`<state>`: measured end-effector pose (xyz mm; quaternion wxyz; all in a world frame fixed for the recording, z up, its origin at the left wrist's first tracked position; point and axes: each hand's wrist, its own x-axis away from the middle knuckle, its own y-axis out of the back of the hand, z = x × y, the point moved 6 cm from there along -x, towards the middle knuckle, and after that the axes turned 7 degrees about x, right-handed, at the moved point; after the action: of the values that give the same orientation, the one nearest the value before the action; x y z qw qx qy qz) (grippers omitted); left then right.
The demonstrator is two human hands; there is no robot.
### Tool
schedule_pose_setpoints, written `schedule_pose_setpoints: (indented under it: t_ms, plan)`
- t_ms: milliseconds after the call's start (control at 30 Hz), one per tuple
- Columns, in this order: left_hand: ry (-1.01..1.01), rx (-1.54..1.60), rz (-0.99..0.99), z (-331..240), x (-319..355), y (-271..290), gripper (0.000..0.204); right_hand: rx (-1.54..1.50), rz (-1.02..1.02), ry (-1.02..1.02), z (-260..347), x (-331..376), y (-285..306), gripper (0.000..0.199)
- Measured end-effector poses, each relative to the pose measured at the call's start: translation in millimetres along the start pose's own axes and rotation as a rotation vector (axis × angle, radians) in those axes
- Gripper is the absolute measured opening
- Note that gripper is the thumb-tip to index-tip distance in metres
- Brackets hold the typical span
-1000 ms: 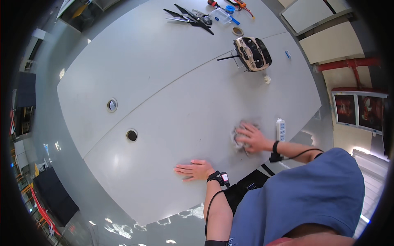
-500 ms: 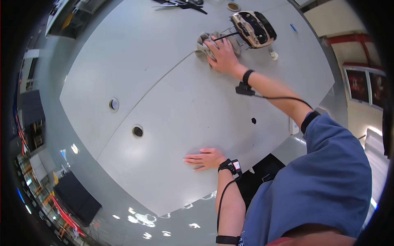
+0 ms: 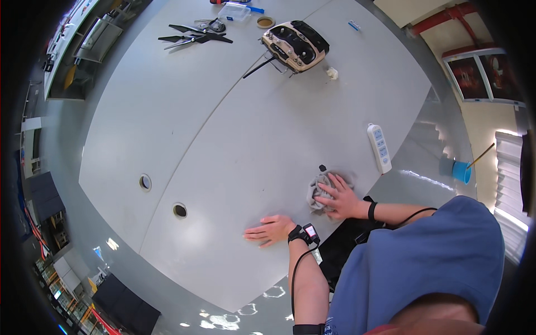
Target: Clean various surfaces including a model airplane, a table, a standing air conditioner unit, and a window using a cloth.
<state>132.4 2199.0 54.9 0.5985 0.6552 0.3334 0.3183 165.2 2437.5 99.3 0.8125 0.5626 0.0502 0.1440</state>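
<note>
My right hand (image 3: 342, 202) presses a crumpled grey cloth (image 3: 313, 194) onto the white table (image 3: 240, 145) near its front edge, its fingers curled over the bunched fabric. The palm side and part of the cloth are hidden beneath the hand. A small black piece (image 3: 322, 168) lies against the cloth's far side. To the left, my left hand (image 3: 271, 230) rests flat on the tabletop, fingers stretched out and holding nothing.
Toward the far side stand a radio controller (image 3: 296, 47), several black propellers (image 3: 194, 38), a tape roll (image 3: 266, 22) and a clear plastic box (image 3: 234, 12). A white power strip (image 3: 379, 148) lies along the right edge. Two round holes pierce the tabletop at left.
My right hand has drawn the cloth from beside the controller back toward me, near the front edge. My left hand stays flat on the table. The view has shifted too.
</note>
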Motion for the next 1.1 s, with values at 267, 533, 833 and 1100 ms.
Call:
schedule_pose_setpoints:
  t_ms: [267,533,833,1100]
  plan:
    - [-0.016,0.011,-0.011,-3.6,4.1,-4.8,0.059,0.239,-0.505,-0.365,-123.8,-138.9,56.1,0.056]
    - [0.016,0.075,-0.002,-0.4,-0.1,-6.2,0.060,0.300,-0.541,-0.543,-95.9,-151.9,38.4,0.057]
    - [0.001,0.067,-0.053,2.4,3.7,-3.5,0.059,-0.051,-0.309,-0.171,33.6,1.2,-13.6,0.064]
    - [0.001,0.089,-0.028,-6.3,8.0,7.6,0.061,-0.062,-0.253,-0.129,48.8,-0.8,-22.4,0.050]
